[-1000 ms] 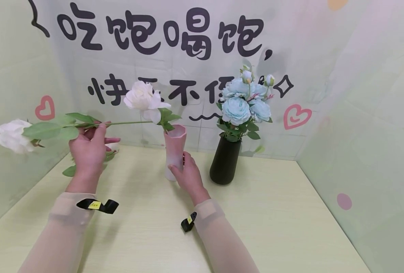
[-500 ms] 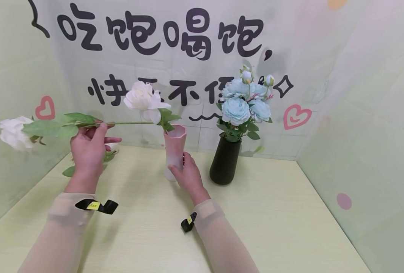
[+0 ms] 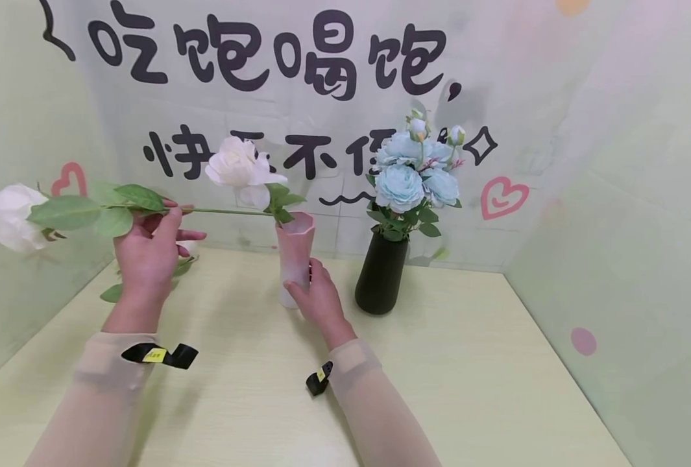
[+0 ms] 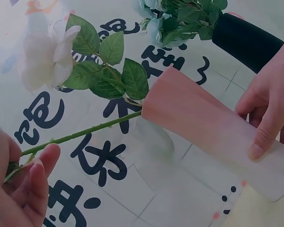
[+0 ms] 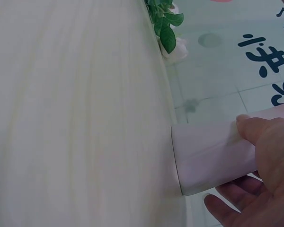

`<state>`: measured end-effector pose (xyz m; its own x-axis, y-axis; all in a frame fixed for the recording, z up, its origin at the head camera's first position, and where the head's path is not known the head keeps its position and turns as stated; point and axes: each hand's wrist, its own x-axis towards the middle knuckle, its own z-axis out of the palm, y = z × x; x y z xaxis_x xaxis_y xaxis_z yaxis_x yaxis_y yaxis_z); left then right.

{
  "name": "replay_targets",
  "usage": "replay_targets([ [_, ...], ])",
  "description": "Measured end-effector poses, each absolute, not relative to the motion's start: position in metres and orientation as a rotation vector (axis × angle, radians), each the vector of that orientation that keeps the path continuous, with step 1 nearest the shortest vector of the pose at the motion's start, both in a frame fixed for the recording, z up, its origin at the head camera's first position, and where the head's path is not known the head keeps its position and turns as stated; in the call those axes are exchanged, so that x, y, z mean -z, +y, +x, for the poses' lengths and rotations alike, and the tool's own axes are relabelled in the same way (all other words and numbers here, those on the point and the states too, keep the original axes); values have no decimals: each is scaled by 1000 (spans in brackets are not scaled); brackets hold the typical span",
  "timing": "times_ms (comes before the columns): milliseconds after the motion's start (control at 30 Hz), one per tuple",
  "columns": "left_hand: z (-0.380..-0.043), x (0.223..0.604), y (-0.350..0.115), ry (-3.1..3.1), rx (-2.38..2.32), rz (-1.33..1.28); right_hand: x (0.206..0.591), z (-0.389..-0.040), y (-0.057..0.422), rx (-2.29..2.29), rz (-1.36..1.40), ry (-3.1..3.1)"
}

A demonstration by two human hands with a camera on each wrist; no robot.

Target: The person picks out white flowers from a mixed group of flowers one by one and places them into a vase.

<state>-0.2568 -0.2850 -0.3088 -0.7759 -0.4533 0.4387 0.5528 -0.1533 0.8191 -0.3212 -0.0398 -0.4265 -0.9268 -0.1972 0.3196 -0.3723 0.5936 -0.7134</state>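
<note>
My left hand (image 3: 146,259) pinches the green stem of a white rose (image 3: 12,217), which lies nearly level with its bloom out to the left. The stem's far end (image 4: 132,115) comes right up to the rim of a pink-and-white vase (image 3: 296,250). Another white rose (image 3: 242,165) stands in that vase, leaning left over the rim with its leaves at the mouth. My right hand (image 3: 320,301) grips the lower part of the upright vase, thumb on the near side. In the right wrist view the vase base (image 5: 208,163) meets the tabletop.
A black vase (image 3: 382,275) of pale blue flowers (image 3: 406,181) stands right of the pink one. More white roses with leaves (image 3: 111,293) lie on the table behind my left hand. A printed cloth wall (image 3: 333,117) closes off the back of the pale table (image 3: 468,389).
The head view has shifted slightly. The rose bloom in my left hand has moved a little left and up, and its stem now slopes down to the vase rim. My right hand stays on the vase.
</note>
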Motion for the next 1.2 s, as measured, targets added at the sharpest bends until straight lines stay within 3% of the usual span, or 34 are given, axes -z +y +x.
replay_targets([
  [300, -254, 293, -279, -1621, 1925, -152, 427, -322, -41, -1215, 485, -2607],
  [867, -268, 274, -255, -2081, 1302, -105, 425, -320, -42, -1230, 462, -2633],
  [1200, -278, 260, -239, -2053, 1134, -242, 424, -318, -41, -1219, 452, -2639],
])
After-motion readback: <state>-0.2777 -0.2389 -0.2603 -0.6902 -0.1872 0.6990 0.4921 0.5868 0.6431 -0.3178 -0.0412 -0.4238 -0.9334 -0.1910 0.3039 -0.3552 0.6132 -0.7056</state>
